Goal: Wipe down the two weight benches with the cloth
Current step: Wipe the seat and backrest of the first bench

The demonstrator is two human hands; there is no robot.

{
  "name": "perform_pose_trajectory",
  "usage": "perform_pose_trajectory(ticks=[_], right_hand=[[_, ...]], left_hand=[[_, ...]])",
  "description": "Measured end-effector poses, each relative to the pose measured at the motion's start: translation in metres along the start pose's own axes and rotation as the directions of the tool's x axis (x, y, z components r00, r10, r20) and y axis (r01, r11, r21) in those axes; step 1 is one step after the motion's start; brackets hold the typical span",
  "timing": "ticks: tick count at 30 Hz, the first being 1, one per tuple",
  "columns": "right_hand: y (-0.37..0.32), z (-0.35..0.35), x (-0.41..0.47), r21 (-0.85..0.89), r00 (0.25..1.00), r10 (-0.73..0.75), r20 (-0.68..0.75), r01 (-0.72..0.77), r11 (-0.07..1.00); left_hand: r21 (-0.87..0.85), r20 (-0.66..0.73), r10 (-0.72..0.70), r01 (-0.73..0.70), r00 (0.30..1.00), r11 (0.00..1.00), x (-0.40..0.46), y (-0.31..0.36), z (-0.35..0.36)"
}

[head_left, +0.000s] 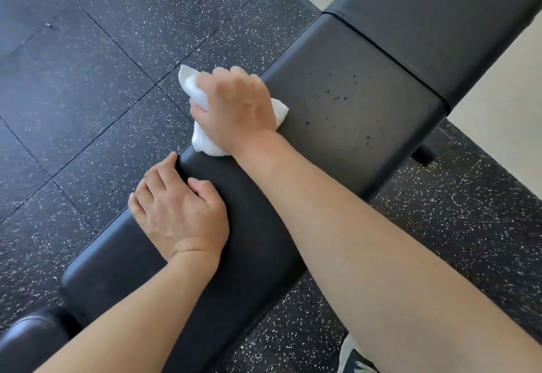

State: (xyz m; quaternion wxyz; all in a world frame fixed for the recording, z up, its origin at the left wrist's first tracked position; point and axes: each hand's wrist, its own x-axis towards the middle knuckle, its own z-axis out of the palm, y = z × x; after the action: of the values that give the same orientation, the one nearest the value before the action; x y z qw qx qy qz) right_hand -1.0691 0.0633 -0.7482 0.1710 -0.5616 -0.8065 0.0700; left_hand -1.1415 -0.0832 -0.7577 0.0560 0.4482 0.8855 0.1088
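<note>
Shoe (356,361) at 6 o'clock, on speckled rubber floor tiles (88,94); no legible writing on it. Left hand (179,211) just below centre: fingers relaxed, lying flat over the left edge of the near weight bench (249,226), holding nothing. Pad is smooth black vinyl with rounded corners. Right hand (237,108) at centre: fingers clenched around a crumpled white cloth (202,138), pressed on the same pad's left edge. Dark specks on the pad toward 2 o'clock. Second bench pad (440,20) lies crosswise at 1 o'clock.

Single head-worn view, looking steeply down and forward, close over black bench (352,102) and speckled floor (88,79)
</note>
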Motion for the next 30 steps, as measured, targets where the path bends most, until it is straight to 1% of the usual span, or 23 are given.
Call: perform_pose_trajectory(ticks=[2, 4, 6, 9, 12, 14, 15, 16, 17, 19, 21, 22, 24, 26, 27, 28, 30], right_hand=[[0.002, -0.003, -0.008, 0.021, 1.0, -0.009, -0.01, 0.009, 1.0], [0.009, -0.013, -0.037, 0.12, 0.995, -0.032, -0.094, 0.043, 0.992], [0.022, -0.026, -0.082, 0.152, 0.986, -0.057, -0.159, 0.082, 0.985], [0.059, -0.046, -0.152, 0.117, 0.982, -0.129, -0.137, 0.145, 0.982], [0.091, -0.061, -0.188, 0.051, 0.987, -0.128, -0.102, 0.134, 0.99], [0.096, -0.062, -0.184, 0.02, 0.981, -0.157, -0.115, 0.16, 0.987], [0.096, -0.06, -0.175, 0.011, 0.979, -0.152, -0.136, 0.154, 0.988], [0.095, -0.057, -0.161, 0.0, 0.98, -0.114, -0.164, 0.115, 0.993], [0.095, -0.053, -0.144, -0.012, 0.979, -0.055, -0.198, 0.054, 0.998], [0.087, -0.046, -0.102, -0.01, 0.965, 0.113, -0.236, -0.119, 0.993], [0.064, -0.037, -0.063, -0.032, 0.951, 0.232, -0.206, -0.244, 0.969], [0.047, -0.03, -0.047, -0.071, 0.952, 0.251, -0.176, -0.266, 0.961], [0.011, -0.015, -0.028, -0.119, 0.978, 0.182, -0.101, -0.194, 0.974], [-0.02, -0.004, -0.026, -0.095, 0.997, 0.082, -0.002, -0.082, 0.992], [-0.027, -0.001, -0.032, -0.04, 0.999, 0.032, 0.0, -0.032, 0.999], [-0.026, -0.003, -0.04, 0.009, 1.0, 0.014, -0.002, -0.014, 1.0], [-0.01, -0.01, -0.065, 0.029, 1.0, 0.001, -0.02, 0.0, 1.0]], left_hand=[[0.004, 0.002, -0.004, 0.004, 1.0, 1.0, 0.0, -0.001, 0.0], [0.008, 0.005, -0.005, 0.005, 1.0, 1.0, -0.001, -0.001, -0.001], [0.003, 0.01, -0.003, 0.003, 1.0, 1.0, 0.0, 0.0, -0.002], [0.008, 0.009, 0.01, -0.01, 1.0, 1.0, -0.001, -0.001, -0.001], [0.001, 0.011, 0.009, -0.009, 1.0, 1.0, 0.0, -0.002, -0.002], [-0.007, 0.006, 0.006, -0.005, 1.0, 1.0, 0.0, -0.001, -0.003], [-0.012, 0.002, 0.007, -0.007, 1.0, 1.0, 0.0, -0.001, -0.003], [-0.015, 0.0, 0.011, -0.011, 1.0, 1.0, 0.0, -0.001, -0.003], [-0.015, 0.0, 0.013, -0.013, 1.0, 1.0, 0.0, -0.001, -0.002], [-0.013, 0.005, 0.011, -0.011, 1.0, 1.0, 0.0, -0.002, -0.002], [-0.016, 0.007, 0.012, -0.012, 1.0, 1.0, 0.0, -0.001, -0.003], [-0.019, 0.006, 0.012, -0.012, 1.0, 1.0, 0.0, -0.001, -0.003], [-0.017, 0.009, 0.007, -0.007, 1.0, 1.0, 0.0, -0.001, -0.003], [-0.018, 0.015, 0.002, -0.002, 1.0, 1.0, 0.001, -0.002, -0.002], [-0.021, 0.018, 0.004, -0.003, 1.0, 1.0, 0.001, -0.002, -0.002], [-0.021, 0.022, 0.008, -0.007, 1.0, 1.0, 0.001, -0.002, -0.002], [-0.019, 0.026, 0.009, -0.009, 1.0, 1.0, 0.001, -0.002, -0.002]])
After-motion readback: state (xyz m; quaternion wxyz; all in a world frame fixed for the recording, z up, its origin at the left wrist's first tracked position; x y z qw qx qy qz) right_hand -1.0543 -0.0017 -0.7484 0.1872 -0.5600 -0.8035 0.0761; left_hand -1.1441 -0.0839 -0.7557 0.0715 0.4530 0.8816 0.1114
